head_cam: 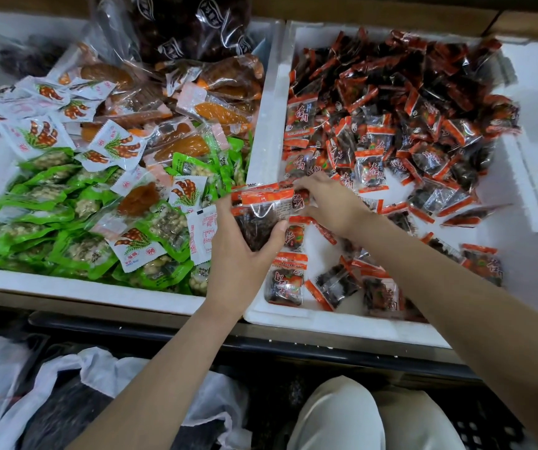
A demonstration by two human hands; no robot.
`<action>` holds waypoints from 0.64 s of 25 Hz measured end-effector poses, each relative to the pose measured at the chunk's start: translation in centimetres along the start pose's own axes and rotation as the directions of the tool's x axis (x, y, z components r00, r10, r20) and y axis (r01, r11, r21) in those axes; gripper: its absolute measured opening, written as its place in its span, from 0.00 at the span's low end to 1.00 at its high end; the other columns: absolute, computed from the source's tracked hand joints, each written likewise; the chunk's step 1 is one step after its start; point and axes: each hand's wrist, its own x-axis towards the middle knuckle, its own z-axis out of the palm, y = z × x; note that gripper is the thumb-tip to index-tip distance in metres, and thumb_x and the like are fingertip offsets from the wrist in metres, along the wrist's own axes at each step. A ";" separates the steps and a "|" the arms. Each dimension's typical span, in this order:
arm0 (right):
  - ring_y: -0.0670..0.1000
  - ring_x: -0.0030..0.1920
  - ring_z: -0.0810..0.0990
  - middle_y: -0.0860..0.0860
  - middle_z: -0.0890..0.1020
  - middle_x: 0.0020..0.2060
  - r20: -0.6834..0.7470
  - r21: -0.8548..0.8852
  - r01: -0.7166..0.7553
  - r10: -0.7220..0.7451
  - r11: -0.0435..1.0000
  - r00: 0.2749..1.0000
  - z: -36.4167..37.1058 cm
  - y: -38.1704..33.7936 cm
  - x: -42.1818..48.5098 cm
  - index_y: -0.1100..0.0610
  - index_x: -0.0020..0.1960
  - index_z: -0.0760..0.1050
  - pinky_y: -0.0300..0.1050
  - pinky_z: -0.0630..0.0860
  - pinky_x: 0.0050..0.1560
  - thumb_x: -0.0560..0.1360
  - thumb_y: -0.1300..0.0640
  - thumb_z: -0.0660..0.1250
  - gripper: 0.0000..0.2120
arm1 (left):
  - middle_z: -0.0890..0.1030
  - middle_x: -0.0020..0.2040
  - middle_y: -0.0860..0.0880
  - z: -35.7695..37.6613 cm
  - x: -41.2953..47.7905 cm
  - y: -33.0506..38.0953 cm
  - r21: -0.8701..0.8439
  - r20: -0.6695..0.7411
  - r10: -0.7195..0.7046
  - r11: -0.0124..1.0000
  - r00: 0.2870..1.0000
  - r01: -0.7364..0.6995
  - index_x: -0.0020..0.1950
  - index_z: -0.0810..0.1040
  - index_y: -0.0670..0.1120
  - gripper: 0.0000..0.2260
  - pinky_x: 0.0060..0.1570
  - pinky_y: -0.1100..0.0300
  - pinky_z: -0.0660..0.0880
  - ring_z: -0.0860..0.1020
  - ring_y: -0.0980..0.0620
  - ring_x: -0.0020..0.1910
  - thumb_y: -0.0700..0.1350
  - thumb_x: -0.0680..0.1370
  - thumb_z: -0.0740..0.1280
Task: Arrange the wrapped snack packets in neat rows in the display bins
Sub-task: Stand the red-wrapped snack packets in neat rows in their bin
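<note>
Currently mid-gather: left hand [241, 254] curled round a stack of red packets [262, 206], right hand [332, 206] pinching its end. Next, probably: seat stack on edge in white bin [270, 125], flush to wall.

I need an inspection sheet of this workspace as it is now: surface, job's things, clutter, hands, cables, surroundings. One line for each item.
Surface: two white foam bins, the left bin and the right bin, side by side on a dark-edged shelf.
Job's things: loose red packets lie unsorted in the right bin; a stack of red packets is held above its near left corner.
Clutter: green packets, white packets and orange packets mixed in the left bin.
Hands: left hand grips the stack from below; right hand pinches its right end.
Cables: nothing seen.
Surroundings: plastic bags below the shelf; a large dark bag at the back of the left bin.
</note>
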 end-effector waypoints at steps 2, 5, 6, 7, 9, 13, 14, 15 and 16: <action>0.56 0.68 0.66 0.53 0.65 0.70 0.043 -0.089 0.128 -0.125 0.988 0.991 -0.4 1.3 -0.8 0.52 0.72 0.64 0.50 0.63 0.68 0.76 0.58 0.67 0.27 | 0.76 0.50 0.58 0.0 0.0 0.0 0.015 -0.004 0.005 1.000 1.000 -0.005 0.55 0.62 0.61 0.20 0.42 0.74 0.73 0.78 0.67 0.46 0.45 0.75 0.70; 0.56 0.65 0.70 0.52 0.67 0.69 -0.021 -0.165 0.127 -0.132 0.978 0.991 0.0 1.5 -0.8 0.51 0.73 0.62 0.50 0.69 0.62 0.78 0.56 0.64 0.25 | 0.75 0.49 0.58 0.0 0.1 0.0 0.004 -0.003 0.004 1.000 1.000 -0.004 0.55 0.62 0.60 0.19 0.42 0.74 0.73 0.77 0.69 0.45 0.44 0.75 0.70; 0.56 0.61 0.74 0.53 0.69 0.68 -0.051 -0.185 0.105 -0.116 0.977 0.992 0.3 1.2 -0.6 0.52 0.73 0.63 0.50 0.73 0.57 0.78 0.55 0.63 0.24 | 0.75 0.49 0.58 0.0 0.1 0.1 0.000 -0.003 0.003 1.000 1.000 -0.003 0.55 0.62 0.60 0.20 0.42 0.75 0.73 0.77 0.69 0.45 0.44 0.75 0.70; 0.57 0.59 0.76 0.53 0.70 0.66 -0.070 -0.209 0.091 -0.108 0.974 0.992 0.6 0.8 -0.4 0.52 0.72 0.64 0.51 0.75 0.54 0.79 0.54 0.62 0.23 | 0.75 0.49 0.58 0.0 0.0 0.1 0.000 -0.002 0.000 1.000 1.000 0.000 0.55 0.62 0.60 0.20 0.42 0.74 0.73 0.77 0.69 0.45 0.44 0.75 0.70; 0.55 0.57 0.76 0.53 0.72 0.62 -0.133 -0.213 0.075 -0.105 0.974 0.986 0.7 0.3 -0.3 0.54 0.69 0.68 0.49 0.74 0.51 0.79 0.51 0.61 0.20 | 0.75 0.49 0.58 0.1 0.0 0.1 0.001 0.000 -0.007 1.000 1.000 0.007 0.55 0.62 0.61 0.20 0.41 0.74 0.73 0.77 0.68 0.45 0.45 0.74 0.70; 0.56 0.58 0.76 0.55 0.73 0.63 -0.354 -0.026 0.010 -0.018 1.000 0.935 -0.8 0.2 1.1 0.58 0.67 0.69 0.50 0.76 0.51 0.81 0.57 0.58 0.16 | 0.76 0.49 0.59 0.1 0.1 0.1 -0.002 0.003 0.000 1.000 1.000 0.000 0.55 0.62 0.59 0.19 0.41 0.75 0.73 0.78 0.68 0.46 0.44 0.74 0.70; 0.56 0.61 0.75 0.55 0.71 0.67 -0.306 -0.018 -0.011 0.005 1.000 0.952 -1.1 0.2 1.9 0.58 0.69 0.68 0.50 0.75 0.55 0.81 0.59 0.58 0.17 | 0.76 0.49 0.59 0.1 0.1 0.1 -0.001 0.003 0.004 1.000 1.000 -0.004 0.55 0.62 0.59 0.19 0.42 0.75 0.73 0.78 0.69 0.46 0.44 0.74 0.70; 0.56 0.63 0.74 0.55 0.70 0.69 -0.234 -0.010 -0.017 0.014 1.000 0.972 -1.2 0.3 2.5 0.58 0.70 0.67 0.50 0.73 0.60 0.80 0.61 0.59 0.18 | 0.76 0.49 0.59 0.1 0.0 0.1 0.000 0.002 0.004 1.000 1.000 -0.004 0.55 0.62 0.59 0.19 0.42 0.75 0.73 0.77 0.69 0.46 0.44 0.74 0.70; 0.56 0.64 0.73 0.56 0.70 0.69 -0.189 -0.001 -0.020 0.019 1.000 0.982 -1.2 0.3 3.0 0.58 0.70 0.68 0.49 0.71 0.62 0.80 0.62 0.59 0.18 | 0.76 0.49 0.60 0.1 0.0 0.1 0.000 0.001 0.001 1.000 1.000 -0.001 0.54 0.63 0.59 0.19 0.42 0.76 0.72 0.77 0.70 0.46 0.44 0.74 0.70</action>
